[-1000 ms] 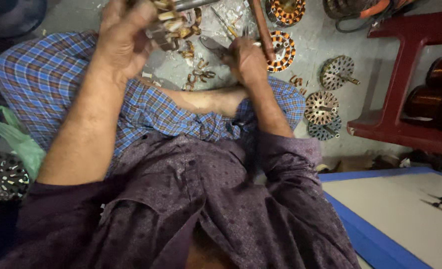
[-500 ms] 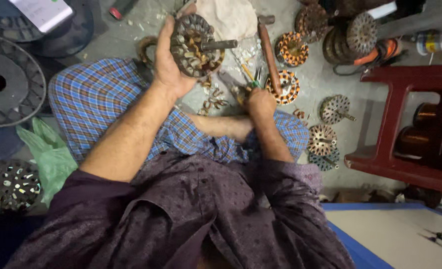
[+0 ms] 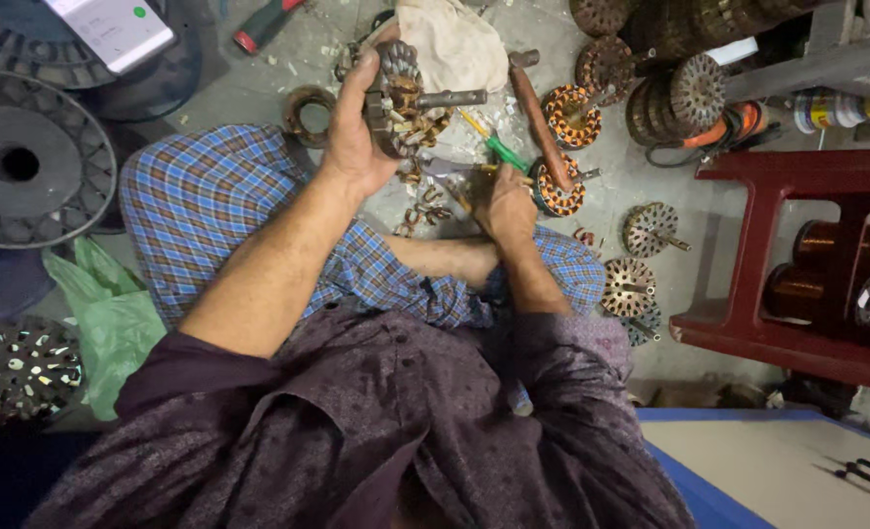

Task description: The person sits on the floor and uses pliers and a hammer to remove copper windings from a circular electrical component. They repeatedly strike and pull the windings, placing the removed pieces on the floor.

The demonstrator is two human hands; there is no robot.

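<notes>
My left hand point(image 3: 352, 147) clamps the wound motor core point(image 3: 401, 98); right hand point(image 3: 504, 201) fingers grip what looks like a thin tool point(image 3: 455, 168). Brace the core steady, pry gently.

1. The right hand point(image 3: 502, 204) covers the handle of its tool — its kind cannot be told.
2. The left hand point(image 3: 357, 132) hides the near side of the motor winding point(image 3: 406, 98).
3. The phone point(image 3: 112, 29) and round spool point(image 3: 19, 162) are cut off by the edge.
</notes>
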